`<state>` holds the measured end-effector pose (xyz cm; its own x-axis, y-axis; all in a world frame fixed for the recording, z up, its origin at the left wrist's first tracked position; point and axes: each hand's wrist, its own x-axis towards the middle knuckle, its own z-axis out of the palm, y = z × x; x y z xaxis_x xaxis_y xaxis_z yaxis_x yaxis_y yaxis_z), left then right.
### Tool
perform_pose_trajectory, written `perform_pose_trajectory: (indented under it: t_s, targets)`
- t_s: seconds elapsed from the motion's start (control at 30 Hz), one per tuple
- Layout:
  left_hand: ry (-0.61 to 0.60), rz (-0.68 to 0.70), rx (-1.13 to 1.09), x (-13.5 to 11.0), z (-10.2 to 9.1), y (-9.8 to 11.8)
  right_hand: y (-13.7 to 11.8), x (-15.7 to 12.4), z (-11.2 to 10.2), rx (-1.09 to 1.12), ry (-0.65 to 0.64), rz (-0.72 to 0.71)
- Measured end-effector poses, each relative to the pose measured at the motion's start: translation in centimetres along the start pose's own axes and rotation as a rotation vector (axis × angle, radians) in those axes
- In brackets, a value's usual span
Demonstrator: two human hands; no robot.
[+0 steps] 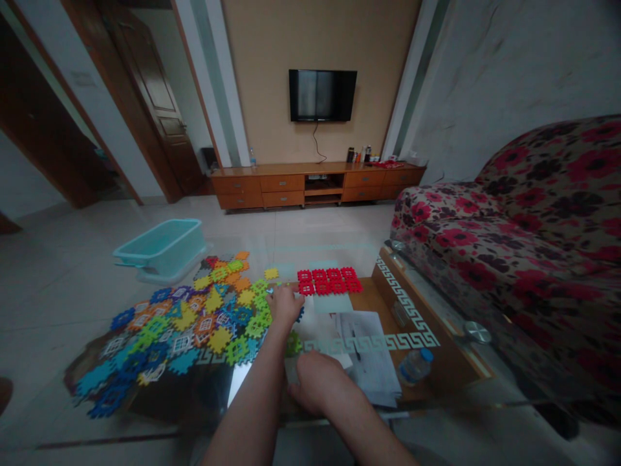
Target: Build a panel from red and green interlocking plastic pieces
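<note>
My left hand [286,304] reaches over the right edge of a spread of colourful interlocking plastic pieces [213,301] on the glass table. Its fingers point down and stay apart, touching or just above the green pieces [262,310]. Nearer the front edge, my right hand [317,382] is curled, with its fingers mostly hidden under it; whatever they may hold does not show. A green piece [293,343] lies between the two hands. Beyond my left hand, red square pieces [330,281] are set out in two rows. One yellow piece [271,274] lies apart from the spread.
A light-blue plastic tub [162,249] stands beyond the table at the left. Papers with a pen [369,353] and a blue-capped bottle [416,366] are at the right. A flowered sofa [524,226] borders that side; a TV cabinet [281,184] stands at the back.
</note>
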<state>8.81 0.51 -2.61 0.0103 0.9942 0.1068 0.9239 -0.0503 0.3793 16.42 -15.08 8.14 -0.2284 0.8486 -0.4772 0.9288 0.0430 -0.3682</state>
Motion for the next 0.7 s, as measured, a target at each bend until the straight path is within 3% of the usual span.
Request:
perform_pose_trajectory:
  t_s: [0.7]
  targets:
    - [0.009, -0.007, -0.003, 0.26, 0.39, -0.14, -0.13, -0.29, -0.35, -0.033, -0.022, 0.030]
